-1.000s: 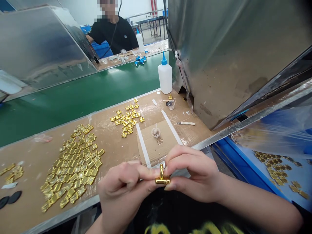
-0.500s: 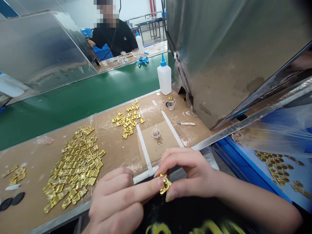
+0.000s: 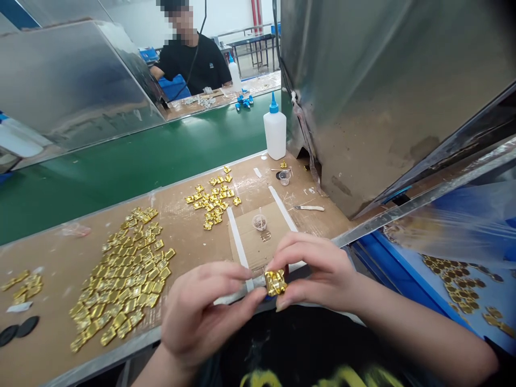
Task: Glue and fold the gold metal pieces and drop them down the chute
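A small shiny gold-coloured metal piece (image 3: 275,282) is pinched between the thumb and fingers of my right hand (image 3: 318,271), just past the front edge of the bench. My left hand (image 3: 209,301) is beside it with thumb and fingers apart; the thumb tip lies at the piece's left edge, and I cannot tell if it touches. Beyond my hands, a small clear cup (image 3: 259,222) with a thin stick in it stands on a cardboard sheet (image 3: 245,226) between white tape strips. Many similar gold pieces (image 3: 121,269) lie spread at the left, with a smaller group (image 3: 212,199) further back.
A white bottle with a blue cap (image 3: 275,131) stands at the back, near a metal housing (image 3: 382,97). A knife (image 3: 309,208) lies at the right. Black discs (image 3: 28,325) lie far left. Behind the green belt (image 3: 121,156) sits another person (image 3: 197,64). Blue bin (image 3: 403,274) at right.
My left index finger has drawn back from the gold piece, and the left hand has opened. The piece has been turned and raised slightly in my right hand.
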The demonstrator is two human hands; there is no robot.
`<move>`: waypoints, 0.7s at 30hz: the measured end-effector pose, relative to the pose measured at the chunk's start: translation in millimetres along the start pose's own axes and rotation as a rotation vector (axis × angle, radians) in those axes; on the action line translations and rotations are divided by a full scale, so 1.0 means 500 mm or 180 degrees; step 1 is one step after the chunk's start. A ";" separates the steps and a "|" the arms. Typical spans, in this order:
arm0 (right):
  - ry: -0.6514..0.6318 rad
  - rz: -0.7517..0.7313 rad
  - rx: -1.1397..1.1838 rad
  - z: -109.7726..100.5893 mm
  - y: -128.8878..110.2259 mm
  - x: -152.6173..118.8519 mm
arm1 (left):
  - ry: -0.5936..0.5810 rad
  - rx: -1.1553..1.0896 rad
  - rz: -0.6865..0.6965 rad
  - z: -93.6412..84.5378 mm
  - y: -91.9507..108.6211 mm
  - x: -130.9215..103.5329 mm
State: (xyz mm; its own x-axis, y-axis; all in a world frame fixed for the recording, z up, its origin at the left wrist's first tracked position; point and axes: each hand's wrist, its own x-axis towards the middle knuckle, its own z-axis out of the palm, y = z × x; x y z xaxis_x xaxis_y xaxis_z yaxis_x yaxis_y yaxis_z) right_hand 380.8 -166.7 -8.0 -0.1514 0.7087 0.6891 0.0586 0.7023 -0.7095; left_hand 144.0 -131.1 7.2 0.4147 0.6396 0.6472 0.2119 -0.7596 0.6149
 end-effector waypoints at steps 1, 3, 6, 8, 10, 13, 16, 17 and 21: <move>-0.0013 -0.0019 -0.0069 -0.003 0.000 0.001 | -0.0121 -0.0208 -0.0112 0.005 -0.001 0.004; -0.0065 -0.0062 -0.0205 -0.007 0.000 0.004 | -0.0509 -0.0557 -0.0449 0.011 -0.001 0.016; -0.0152 -0.0121 -0.0361 -0.010 0.002 0.006 | -0.0998 -0.0940 -0.1088 0.013 0.004 0.033; -0.0199 -0.0134 -0.0446 -0.008 0.007 0.005 | -0.1226 -0.1170 -0.1397 0.015 0.007 0.039; -0.0243 -0.0127 -0.0546 -0.004 0.014 0.002 | -0.1440 -0.1260 -0.1695 0.018 0.009 0.042; -0.0364 0.0028 -0.0823 -0.003 0.023 -0.005 | -0.1619 -0.1230 -0.2056 0.015 -0.001 0.048; -0.0428 0.0202 -0.1246 -0.014 0.025 -0.020 | -0.1566 -0.0769 -0.2253 -0.006 -0.042 0.061; -0.0421 0.0201 -0.1341 -0.020 0.024 -0.027 | -0.1514 -0.0477 -0.2297 -0.015 -0.061 0.067; -0.0276 0.0133 -0.1364 -0.049 0.020 -0.068 | -0.1528 0.0848 -0.2382 -0.032 -0.147 0.099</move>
State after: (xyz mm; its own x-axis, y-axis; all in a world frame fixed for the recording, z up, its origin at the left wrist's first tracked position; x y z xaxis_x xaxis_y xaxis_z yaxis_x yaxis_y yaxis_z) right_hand 410.5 -182.2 -34.7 -0.2213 0.7417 0.6332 0.4679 0.6504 -0.5984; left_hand 134.8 -41.4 1.2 0.3971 0.9021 -0.1690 0.7439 -0.2086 0.6349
